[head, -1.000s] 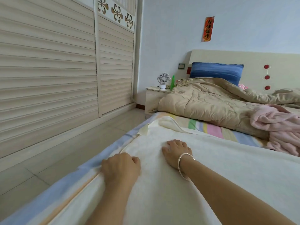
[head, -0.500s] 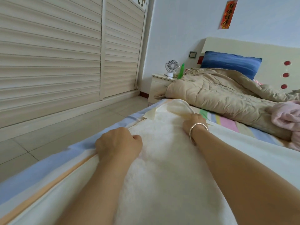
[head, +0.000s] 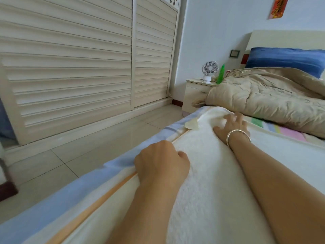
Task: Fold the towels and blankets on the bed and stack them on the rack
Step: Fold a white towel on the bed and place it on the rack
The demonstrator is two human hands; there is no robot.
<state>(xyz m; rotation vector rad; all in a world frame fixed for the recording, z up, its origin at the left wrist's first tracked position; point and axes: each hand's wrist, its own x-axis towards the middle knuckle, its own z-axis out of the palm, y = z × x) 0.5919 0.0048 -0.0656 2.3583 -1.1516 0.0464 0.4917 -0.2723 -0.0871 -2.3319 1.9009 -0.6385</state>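
Note:
A white fleece blanket (head: 207, 187) lies spread along the bed's left side, over a striped sheet (head: 84, 187). My left hand (head: 161, 162) sits at the blanket's left edge with its fingers curled over that edge, gripping it. Farther along, my right hand (head: 232, 125), a silver bangle on its wrist, lies flat on the blanket near its far rounded corner, fingers spread. A crumpled beige quilt (head: 260, 99) is heaped beyond, in front of a blue pillow (head: 284, 59).
A louvred wardrobe (head: 70, 67) runs along the left, with tiled floor (head: 84, 147) between it and the bed. A nightstand (head: 193, 92) holds a small white fan (head: 209, 70) and a green bottle (head: 220, 73).
My right hand has slid farther along the blanket toward its far corner and its fingers have spread out. The left hand keeps its hold at the edge. The view has leaned closer.

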